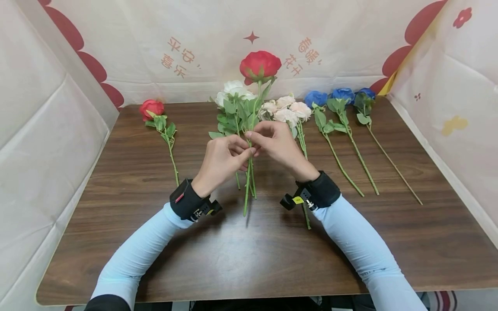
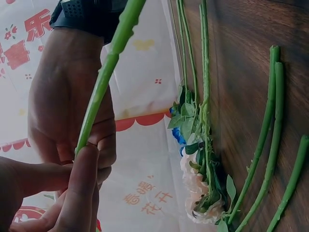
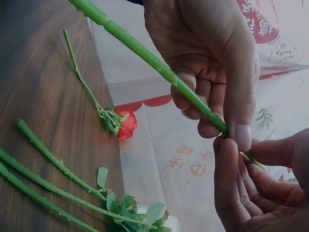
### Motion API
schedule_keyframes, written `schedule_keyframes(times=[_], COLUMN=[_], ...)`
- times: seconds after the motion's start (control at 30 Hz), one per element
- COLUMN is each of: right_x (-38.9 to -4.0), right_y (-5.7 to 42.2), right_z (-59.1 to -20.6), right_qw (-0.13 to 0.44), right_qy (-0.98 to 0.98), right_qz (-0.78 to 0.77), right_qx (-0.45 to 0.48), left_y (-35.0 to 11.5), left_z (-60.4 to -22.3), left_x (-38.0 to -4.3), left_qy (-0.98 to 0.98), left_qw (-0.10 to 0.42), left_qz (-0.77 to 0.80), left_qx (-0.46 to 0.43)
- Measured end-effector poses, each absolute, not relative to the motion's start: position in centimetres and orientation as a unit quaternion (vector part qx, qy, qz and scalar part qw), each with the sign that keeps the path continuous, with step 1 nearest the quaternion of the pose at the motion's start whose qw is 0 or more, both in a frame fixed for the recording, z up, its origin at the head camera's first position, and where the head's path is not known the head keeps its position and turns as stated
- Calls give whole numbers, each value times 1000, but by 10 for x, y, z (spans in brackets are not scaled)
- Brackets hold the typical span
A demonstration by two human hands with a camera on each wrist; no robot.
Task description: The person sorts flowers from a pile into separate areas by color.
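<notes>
Both hands hold a red artificial rose upright over the middle of the table. My left hand pinches its green stem between thumb and fingers. Just above, the fingertips of my right hand pinch the same stem, close against the left fingertips. In the right wrist view the stem slants past the left hand to where both hands' fingertips meet. Behind the held stem lie white roses with green leaves, partly hidden by the hands.
Another red rose lies at the left on the brown wooden table. Pale pink roses lie right of the white ones. Three blue roses lie farther right, stems toward the front. A printed cloth hangs behind.
</notes>
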State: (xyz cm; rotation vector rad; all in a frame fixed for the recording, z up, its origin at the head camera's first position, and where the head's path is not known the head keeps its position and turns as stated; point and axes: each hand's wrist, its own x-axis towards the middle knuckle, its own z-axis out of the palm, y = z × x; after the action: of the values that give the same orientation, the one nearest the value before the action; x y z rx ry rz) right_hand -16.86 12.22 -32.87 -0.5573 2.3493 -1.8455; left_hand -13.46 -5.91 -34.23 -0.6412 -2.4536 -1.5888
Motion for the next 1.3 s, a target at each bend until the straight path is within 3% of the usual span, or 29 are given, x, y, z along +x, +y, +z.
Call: schedule_keyframes(times=[0.67, 0.93, 1.07, 1.3], right_x=[-171, -172, -174, -193], right_y=[123, 119, 109, 61], right_z=[-326, -332, -340, -344], right_qw=[46, 62, 81, 133], right_qy=[793, 769, 769, 788], right_qz=[-580, -614, -611, -575], right_qx=[-179, -166, -167, -175], left_y=[-60, -86, -115, -175], left_z=[-344, -326, -309, -293], left_x=[-135, -147, -159, -176], left_qy=[-832, -839, -844, -820], left_qw=[52, 34, 63, 168], left_qz=[-511, -512, -520, -546], left_qx=[-210, -178, -115, -26])
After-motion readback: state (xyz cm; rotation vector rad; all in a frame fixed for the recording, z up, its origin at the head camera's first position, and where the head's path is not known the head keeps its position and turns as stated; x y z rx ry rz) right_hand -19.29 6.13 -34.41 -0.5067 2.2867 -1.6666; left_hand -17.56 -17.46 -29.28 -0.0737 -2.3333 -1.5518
